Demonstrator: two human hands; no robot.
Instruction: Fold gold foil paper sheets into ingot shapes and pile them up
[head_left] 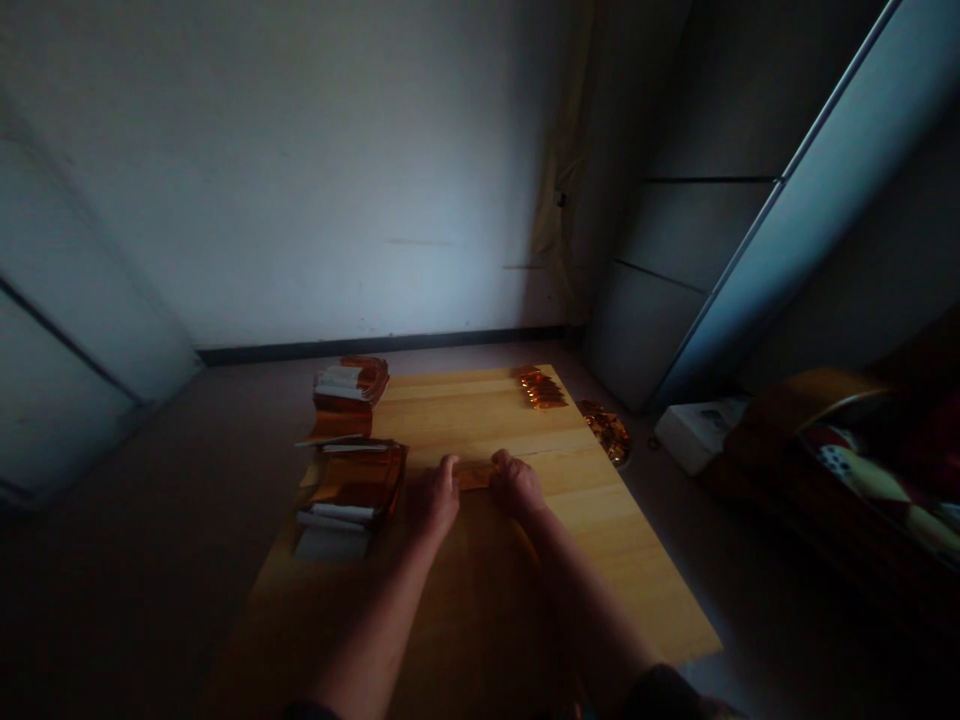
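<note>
Both my hands rest on a wooden board point(600, 540) lying on the floor. My left hand point(436, 495) and my right hand point(515, 484) are closed on the two ends of a small golden-orange foil sheet point(475, 475) that lies flat between them. Left of my left hand lies a stack of shiny orange foil sheets with white paper point(354, 490). A second such stack point(349, 385) sits farther back at the board's left corner. A small pile of folded golden pieces point(541, 388) lies at the far right corner.
More golden foil pieces point(609, 430) lie on the floor off the board's right edge. A white box point(697, 430) and a dark piece of furniture with patterned cloth point(862, 470) stand at the right. A pale wall point(300, 180) rises behind the board.
</note>
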